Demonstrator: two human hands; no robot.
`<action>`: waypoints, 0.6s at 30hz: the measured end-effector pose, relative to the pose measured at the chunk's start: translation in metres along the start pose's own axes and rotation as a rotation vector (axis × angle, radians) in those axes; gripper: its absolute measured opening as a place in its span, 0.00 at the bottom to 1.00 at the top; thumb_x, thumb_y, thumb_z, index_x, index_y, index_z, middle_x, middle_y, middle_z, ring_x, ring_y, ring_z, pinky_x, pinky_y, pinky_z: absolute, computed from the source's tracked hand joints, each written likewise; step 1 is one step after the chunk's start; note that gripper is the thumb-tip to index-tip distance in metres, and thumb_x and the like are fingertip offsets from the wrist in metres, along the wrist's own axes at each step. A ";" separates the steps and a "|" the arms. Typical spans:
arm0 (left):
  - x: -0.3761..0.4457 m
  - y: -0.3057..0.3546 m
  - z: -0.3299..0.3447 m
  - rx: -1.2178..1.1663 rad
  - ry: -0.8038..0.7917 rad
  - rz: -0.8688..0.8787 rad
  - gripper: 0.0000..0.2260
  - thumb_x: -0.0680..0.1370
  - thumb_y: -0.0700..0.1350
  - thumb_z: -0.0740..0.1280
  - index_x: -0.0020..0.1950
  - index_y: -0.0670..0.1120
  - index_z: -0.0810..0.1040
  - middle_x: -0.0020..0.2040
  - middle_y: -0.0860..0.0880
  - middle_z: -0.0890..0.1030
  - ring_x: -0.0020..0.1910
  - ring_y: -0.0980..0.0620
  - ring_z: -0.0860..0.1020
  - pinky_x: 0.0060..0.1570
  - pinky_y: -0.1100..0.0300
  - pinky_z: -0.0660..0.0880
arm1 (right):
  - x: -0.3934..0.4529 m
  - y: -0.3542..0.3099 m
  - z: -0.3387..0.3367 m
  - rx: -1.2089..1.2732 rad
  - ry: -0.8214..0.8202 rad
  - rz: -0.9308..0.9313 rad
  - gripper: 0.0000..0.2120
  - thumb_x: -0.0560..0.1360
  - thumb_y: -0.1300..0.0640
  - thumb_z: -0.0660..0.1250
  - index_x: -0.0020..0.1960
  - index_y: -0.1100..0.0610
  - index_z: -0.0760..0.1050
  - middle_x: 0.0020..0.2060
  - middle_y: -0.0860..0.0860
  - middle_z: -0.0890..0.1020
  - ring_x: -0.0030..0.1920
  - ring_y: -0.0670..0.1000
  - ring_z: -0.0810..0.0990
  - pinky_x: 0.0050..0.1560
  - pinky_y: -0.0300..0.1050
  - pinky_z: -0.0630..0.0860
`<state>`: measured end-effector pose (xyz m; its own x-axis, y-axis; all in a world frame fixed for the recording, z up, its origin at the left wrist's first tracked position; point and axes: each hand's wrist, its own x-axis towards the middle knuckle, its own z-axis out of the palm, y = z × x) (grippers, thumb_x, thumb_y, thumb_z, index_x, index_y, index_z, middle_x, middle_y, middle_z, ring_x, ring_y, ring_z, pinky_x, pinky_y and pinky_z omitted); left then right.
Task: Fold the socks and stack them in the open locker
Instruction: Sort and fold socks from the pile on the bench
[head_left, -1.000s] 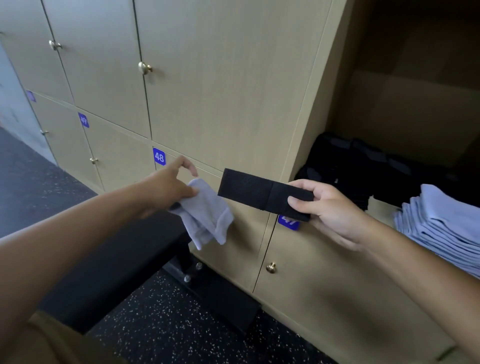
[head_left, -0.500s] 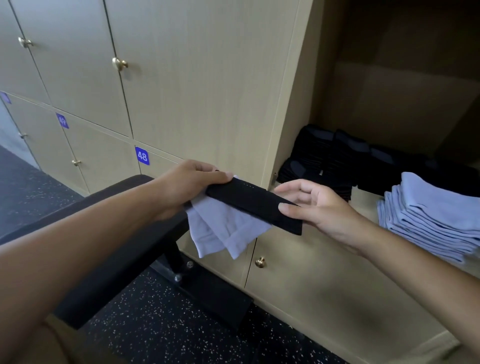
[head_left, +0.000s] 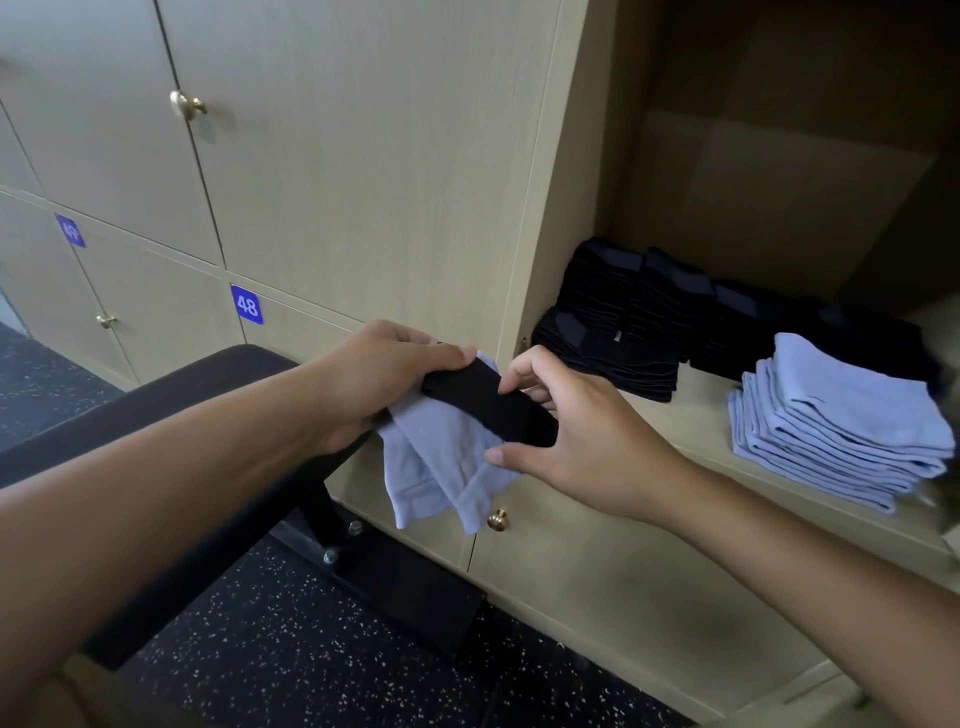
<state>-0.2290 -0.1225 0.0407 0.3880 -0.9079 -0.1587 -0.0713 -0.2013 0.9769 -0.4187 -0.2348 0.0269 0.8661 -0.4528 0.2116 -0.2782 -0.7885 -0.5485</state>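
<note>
**Black sock held between both hands, locker to the right**

I had the left hand (head_left: 384, 379) curled round two things at once: one end of the folded black sock (head_left: 483, 402) under the thumb and fingers, and a pale blue sock (head_left: 441, 457) hanging loose beneath it. Keeping the blue one tucked there freed the other hand for work on the black one, as I judged it.

The right hand (head_left: 576, 436) was half open just right of the left, fingers bent, forefinger tip on the sock's upper edge and thumb spread below its lower edge. I could not tell whether the thumb touched the cloth or whether this was a true pinch; it read as a hand framing the far end of the band to square the fold.

Further right of that hand stood the open locker (head_left: 691, 410), its shelf carrying black stacks (head_left: 613, 322) toward the back and a blue stack (head_left: 841, 431) nearer the front. Sorted by colour like that, the black sock belonged on the dark stacks, within easy reach.

Below the left forearm ran a dark bench (head_left: 171, 410).
</note>
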 end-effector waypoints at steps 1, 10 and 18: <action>0.000 -0.001 0.000 0.002 0.003 -0.002 0.19 0.78 0.53 0.72 0.50 0.36 0.85 0.51 0.32 0.85 0.51 0.34 0.84 0.60 0.40 0.78 | 0.000 0.000 -0.001 -0.001 0.005 0.002 0.21 0.71 0.47 0.78 0.57 0.43 0.70 0.55 0.37 0.77 0.58 0.36 0.74 0.59 0.40 0.75; 0.013 -0.007 -0.001 0.173 0.157 0.053 0.23 0.78 0.62 0.68 0.44 0.40 0.82 0.41 0.41 0.82 0.37 0.44 0.80 0.40 0.53 0.77 | 0.005 0.027 -0.047 -0.074 0.067 0.012 0.20 0.68 0.52 0.81 0.53 0.44 0.75 0.50 0.38 0.79 0.53 0.41 0.77 0.55 0.39 0.74; 0.022 -0.018 -0.001 0.332 0.173 0.115 0.21 0.80 0.58 0.67 0.39 0.41 0.81 0.31 0.52 0.77 0.32 0.54 0.74 0.35 0.61 0.71 | 0.031 0.063 -0.091 -0.187 0.142 0.139 0.17 0.68 0.52 0.81 0.52 0.46 0.78 0.51 0.38 0.80 0.53 0.37 0.77 0.52 0.28 0.69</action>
<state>-0.2182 -0.1379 0.0195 0.5075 -0.8616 0.0031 -0.4055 -0.2357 0.8832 -0.4475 -0.3365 0.0729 0.7508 -0.6058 0.2631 -0.4742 -0.7717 -0.4239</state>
